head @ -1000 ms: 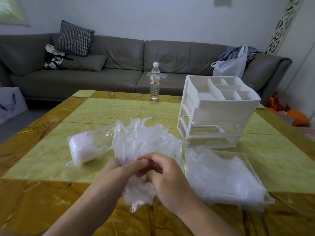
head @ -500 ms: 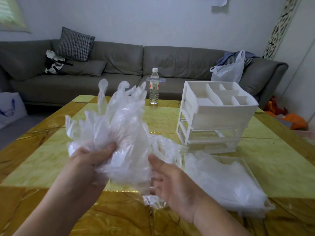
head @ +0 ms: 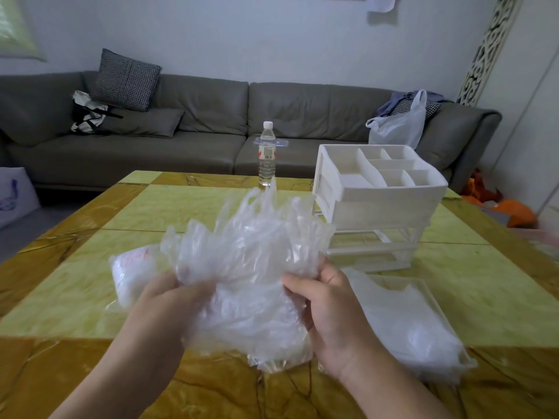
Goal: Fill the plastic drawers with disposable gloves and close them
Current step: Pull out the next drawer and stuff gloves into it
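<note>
A big bunch of clear disposable gloves (head: 251, 261) hangs above the table in front of me. My left hand (head: 169, 300) grips its left side and my right hand (head: 329, 309) grips its right side. The white plastic drawer unit (head: 378, 204) stands at the back right of the table, with empty slots in its lower part. One drawer (head: 423, 300) lies pulled out on the table to the right of my hands, heaped with gloves (head: 402, 322). A clear bag of more gloves (head: 133, 273) with red writing lies left, partly hidden by the bunch.
A water bottle (head: 267, 155) stands at the yellow table's (head: 60, 297) far edge. Behind it runs a grey sofa (head: 196, 131) with cushions and a plastic bag (head: 399, 125). A white bag (head: 15, 192) sits on the floor at the left.
The bunch rose off the table as my left hand lifted it. It has since sunk and shifted right, and my right hand has closed on its right side.
</note>
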Demonstrator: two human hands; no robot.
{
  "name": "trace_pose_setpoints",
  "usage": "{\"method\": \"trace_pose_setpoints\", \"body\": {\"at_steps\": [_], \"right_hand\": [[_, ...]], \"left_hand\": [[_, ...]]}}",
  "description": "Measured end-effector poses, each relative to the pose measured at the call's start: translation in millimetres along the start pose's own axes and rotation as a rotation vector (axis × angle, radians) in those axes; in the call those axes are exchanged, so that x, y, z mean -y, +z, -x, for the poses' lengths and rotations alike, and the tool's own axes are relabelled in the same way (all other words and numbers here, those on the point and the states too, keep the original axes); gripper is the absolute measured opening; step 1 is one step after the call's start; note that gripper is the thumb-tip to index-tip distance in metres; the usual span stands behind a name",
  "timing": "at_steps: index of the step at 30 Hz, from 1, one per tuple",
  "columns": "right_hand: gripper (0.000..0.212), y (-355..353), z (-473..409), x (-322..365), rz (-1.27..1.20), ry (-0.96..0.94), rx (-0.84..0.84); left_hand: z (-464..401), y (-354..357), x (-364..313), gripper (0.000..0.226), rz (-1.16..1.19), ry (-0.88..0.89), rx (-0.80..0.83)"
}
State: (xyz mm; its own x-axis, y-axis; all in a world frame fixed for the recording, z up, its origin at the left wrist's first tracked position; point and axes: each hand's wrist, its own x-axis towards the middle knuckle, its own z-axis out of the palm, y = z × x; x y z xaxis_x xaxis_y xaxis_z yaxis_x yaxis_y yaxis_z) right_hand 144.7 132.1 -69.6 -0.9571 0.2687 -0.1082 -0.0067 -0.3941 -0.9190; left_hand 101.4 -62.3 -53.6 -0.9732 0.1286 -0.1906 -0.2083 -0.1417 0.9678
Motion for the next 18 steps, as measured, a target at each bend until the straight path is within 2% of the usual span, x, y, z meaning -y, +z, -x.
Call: {"method": "trace_pose_setpoints", "body": {"at_steps": [2,4,7,11,13,16,18], "right_hand": [[0.037,-2,-1,-1,-0.002,-0.008,0.023],[0.039,-4,-1,-2,0.022,-0.008,0.034],[0.04,-7,0,-3,0.054,-0.003,0.021],[0.038,-10,-2,-4,0.026,0.009,-0.015],[0.033,-11,-2,-3,-0.021,0.018,-0.018],[0.032,-11,-2,1,-0.058,0.019,-0.018],[0.037,-12,-1,3,-0.041,0.015,-0.017]], "left_hand": [[4,6,-4,0.029,0.134,-0.176,0.069],[4,9,-1,0.031,0.117,-0.251,0.102],[-1,10,9,0.03,0.002,-0.197,-0.042],[-5,8,12,0.03,0.081,-0.105,-0.164],[-3,9,11,0.038,0.113,-0.149,-0.087],[9,16,3,0.031,0.183,-0.286,0.164],[12,16,8,0.03,0.084,-0.311,0.274]]}}
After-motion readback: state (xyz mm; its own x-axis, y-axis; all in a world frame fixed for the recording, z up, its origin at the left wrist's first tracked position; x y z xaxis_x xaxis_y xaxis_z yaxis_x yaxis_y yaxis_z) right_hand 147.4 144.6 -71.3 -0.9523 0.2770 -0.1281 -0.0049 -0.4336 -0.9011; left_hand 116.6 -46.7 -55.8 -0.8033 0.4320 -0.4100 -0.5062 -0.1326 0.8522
